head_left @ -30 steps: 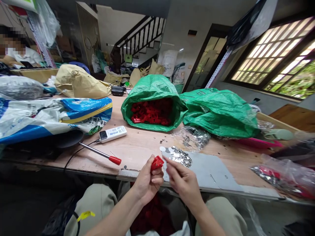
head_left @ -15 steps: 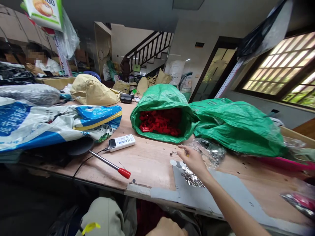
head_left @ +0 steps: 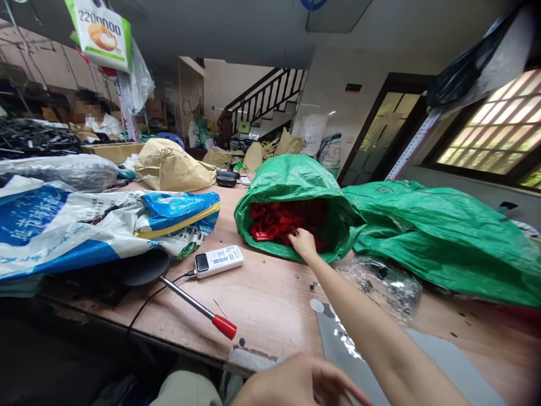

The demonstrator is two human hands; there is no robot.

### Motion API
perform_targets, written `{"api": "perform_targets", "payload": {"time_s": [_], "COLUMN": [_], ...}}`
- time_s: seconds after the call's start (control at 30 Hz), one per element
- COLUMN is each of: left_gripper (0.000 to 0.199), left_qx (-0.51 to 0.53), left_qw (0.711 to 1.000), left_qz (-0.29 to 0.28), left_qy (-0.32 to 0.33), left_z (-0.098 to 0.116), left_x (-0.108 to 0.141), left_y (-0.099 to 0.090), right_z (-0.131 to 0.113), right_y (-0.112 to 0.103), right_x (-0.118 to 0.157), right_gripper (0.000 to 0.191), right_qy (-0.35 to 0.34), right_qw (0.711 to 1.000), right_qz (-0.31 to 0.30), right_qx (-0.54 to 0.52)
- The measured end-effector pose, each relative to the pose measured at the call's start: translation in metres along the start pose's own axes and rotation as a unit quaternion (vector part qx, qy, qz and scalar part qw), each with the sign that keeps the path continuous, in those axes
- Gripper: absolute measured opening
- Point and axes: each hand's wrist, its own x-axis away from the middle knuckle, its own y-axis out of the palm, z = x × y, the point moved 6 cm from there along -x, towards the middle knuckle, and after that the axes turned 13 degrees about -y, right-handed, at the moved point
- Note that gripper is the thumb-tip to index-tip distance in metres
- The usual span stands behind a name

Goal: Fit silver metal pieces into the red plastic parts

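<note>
Your right hand (head_left: 303,243) could snag the green bag (head_left: 298,176), spilling red pieces (head_left: 270,217); its grip, like your left hand's (head_left: 291,383), is unclear.

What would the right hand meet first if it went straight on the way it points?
The right hand would likely meet the loose red plastic-looking pieces inside the open green woven-plastic bag; it may be touching them, as depth is unclear.

This looks like a small workshop: the desk (head_left: 274,313) carries a green sack (head_left: 291,175) of red parts (head_left: 270,219), loose metal pieces (head_left: 347,343) and a red-handled lever (head_left: 193,303); farther back, a blurry person (head_left: 109,125) is probably working.
</note>
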Motion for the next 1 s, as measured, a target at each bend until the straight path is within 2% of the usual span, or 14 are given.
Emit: {"api": "perform_targets", "payload": {"time_s": [0.07, 0.13, 0.2, 0.23, 0.3, 0.37, 0.43, 0.5, 0.57, 0.63, 0.73, 0.83, 1.0], "left_gripper": [0.063, 0.07, 0.079, 0.081, 0.077, 0.058, 0.038, 0.025, 0.02, 0.024, 0.028, 0.023, 0.023], "left_qx": [0.07, 0.124, 0.146, 0.146, 0.124, 0.074, 0.008, -0.051, -0.105, -0.154, -0.204, -0.197, -0.153], "left_qw": [0.986, 0.942, 0.9, 0.893, 0.906, 0.923, 0.923, 0.906, 0.887, 0.873, 0.86, 0.86, 0.864], "left_qz": [0.142, 0.29, 0.383, 0.396, 0.376, 0.349, 0.359, 0.393, 0.421, 0.433, 0.445, 0.454, 0.464], "left_qy": [0.053, 0.11, 0.148, 0.156, 0.152, 0.14, 0.138, 0.147, 0.159, 0.166, 0.146, 0.124, 0.119], "left_z": [0.012, 0.019, 0.022, 0.021, 0.02, 0.017, 0.016, 0.016, 0.018, 0.019, 0.015, 0.01, 0.008], "left_x": [0.005, 0.013, 0.02, 0.02, 0.015, 0.009, 0.01, 0.015, 0.021, 0.024, 0.025, 0.023, 0.022], "left_y": [-0.021, -0.043, -0.056, -0.057, -0.052, -0.04, -0.032, -0.027, -0.026, -0.025, -0.025, -0.027, -0.032], "right_z": [-0.003, -0.007, -0.011, -0.015, -0.026, -0.029, -0.022, -0.004, 0.019, 0.035, 0.041, 0.032, 0.013], "right_y": [-0.014, -0.031, -0.046, -0.051, -0.054, -0.058, -0.063, -0.073, -0.088, -0.102, -0.107, -0.096, -0.058], "right_x": [0.024, 0.065, 0.118, 0.147, 0.203, 0.248, 0.277, 0.294, 0.303, 0.307, 0.302, 0.28, 0.206], "right_gripper": [0.026, 0.035, 0.043, 0.043, 0.038, 0.031, 0.032, 0.037, 0.036, 0.03, 0.021, 0.018, 0.016], "right_qy": [-0.014, -0.031, -0.039, -0.046, -0.069, -0.073, -0.051, -0.013, 0.017, 0.013, -0.038, -0.064, -0.07], "right_qw": [0.998, 0.993, 0.986, 0.98, 0.958, 0.956, 0.965, 0.98, 0.993, 0.998, 0.999, 0.998, 0.992], "right_qz": [0.019, 0.018, -0.001, -0.023, -0.077, -0.079, -0.064, -0.03, 0.016, 0.047, 0.034, -0.002, -0.054], "right_qx": [-0.055, -0.116, -0.163, -0.192, -0.266, -0.273, -0.249, -0.195, -0.118, -0.05, -0.004, 0.019, 0.088]}}
